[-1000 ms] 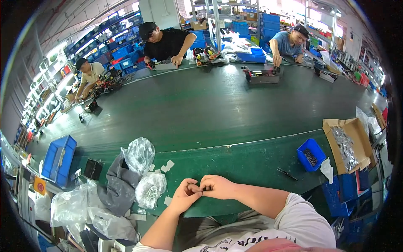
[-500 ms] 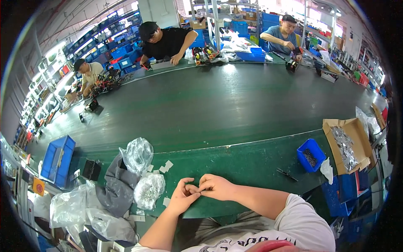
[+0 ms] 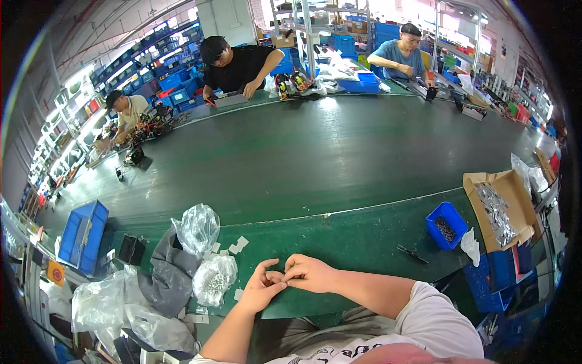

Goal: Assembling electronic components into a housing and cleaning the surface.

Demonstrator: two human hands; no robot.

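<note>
Clear bag (image 3: 214, 280) near left hand (image 3: 262, 290)

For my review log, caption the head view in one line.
Left hand and right hand meet over a green bench, with clear bags at left and an open cardboard box at right.

The left hand (image 3: 260, 290) now has its index finger slightly farther from the right hand (image 3: 310, 274), while the metal-sided unit (image 3: 420, 89), a second ago out on the dark belt (image 3: 339, 151), lies at its far edge before the blue-topped co-worker (image 3: 409, 59).
</note>
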